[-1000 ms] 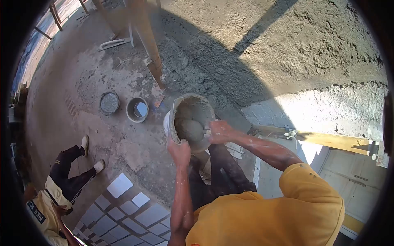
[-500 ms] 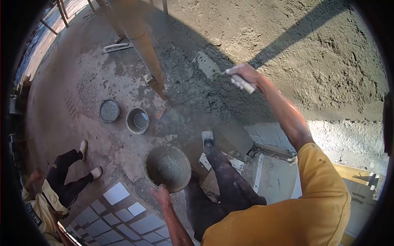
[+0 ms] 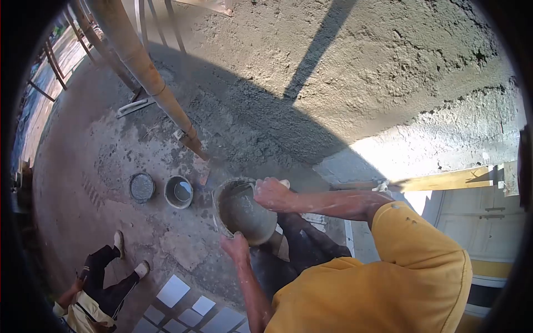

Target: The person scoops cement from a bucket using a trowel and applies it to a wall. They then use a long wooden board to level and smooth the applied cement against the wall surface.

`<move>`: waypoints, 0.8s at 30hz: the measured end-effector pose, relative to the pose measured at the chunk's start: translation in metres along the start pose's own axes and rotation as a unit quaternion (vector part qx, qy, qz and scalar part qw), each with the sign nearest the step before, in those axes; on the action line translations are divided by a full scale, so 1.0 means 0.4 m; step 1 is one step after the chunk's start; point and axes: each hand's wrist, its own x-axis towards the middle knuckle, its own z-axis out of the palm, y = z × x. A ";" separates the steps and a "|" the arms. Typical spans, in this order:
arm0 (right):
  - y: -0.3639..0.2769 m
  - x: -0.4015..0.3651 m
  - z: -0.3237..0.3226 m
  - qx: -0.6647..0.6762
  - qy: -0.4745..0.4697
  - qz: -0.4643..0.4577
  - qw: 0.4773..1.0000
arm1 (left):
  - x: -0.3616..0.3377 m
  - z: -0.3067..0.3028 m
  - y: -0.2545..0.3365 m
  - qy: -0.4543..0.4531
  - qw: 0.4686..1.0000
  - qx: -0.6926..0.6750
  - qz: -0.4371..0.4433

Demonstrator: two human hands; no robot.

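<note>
My left hand grips the near rim of a large mortar bucket, held in front of my legs. Wet grey mortar coats the bucket's inside. Over its far right rim is my right hand, closed around a trowel. Only the end of the pale handle shows clearly; the blade is mostly hidden by the hand and inside the bucket. Ahead rises a wall covered in rough, wet mortar, partly sunlit and partly shaded.
Two smaller buckets, one filled with grey material and one holding liquid, stand on the floor. A post rises beside the wall. A long-handled float lies beyond it. Another person is at lower left, near white tiles.
My right hand and the trowel have come down from the wall to the bucket. My left hand still holds the rim, and the bucket sits higher in view.
</note>
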 end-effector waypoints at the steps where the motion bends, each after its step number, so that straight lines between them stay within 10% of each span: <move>1: -0.047 -0.023 0.003 -0.012 0.004 -0.008 1.000 | -0.010 0.017 0.043 -0.012 0.999 -0.002 0.045; 13: -0.206 -0.133 -0.187 -0.011 0.145 0.121 0.982 | -0.109 -0.075 0.198 -0.061 0.968 0.080 0.230; 16: -0.196 -0.141 -0.096 0.084 0.041 0.043 0.995 | -0.116 -0.088 0.181 -0.052 0.957 0.068 0.278; 19: -0.236 -0.155 -0.223 0.073 0.075 0.120 0.987 | -0.141 -0.120 0.184 -0.062 0.963 0.087 0.246; 22: -0.226 -0.174 -0.165 0.110 -0.080 0.194 0.971 | -0.190 -0.129 0.214 -0.064 0.969 0.060 0.229; 24: -0.229 -0.208 0.009 0.175 -0.003 0.111 0.978 | -0.195 -0.130 0.194 -0.041 0.970 0.076 0.227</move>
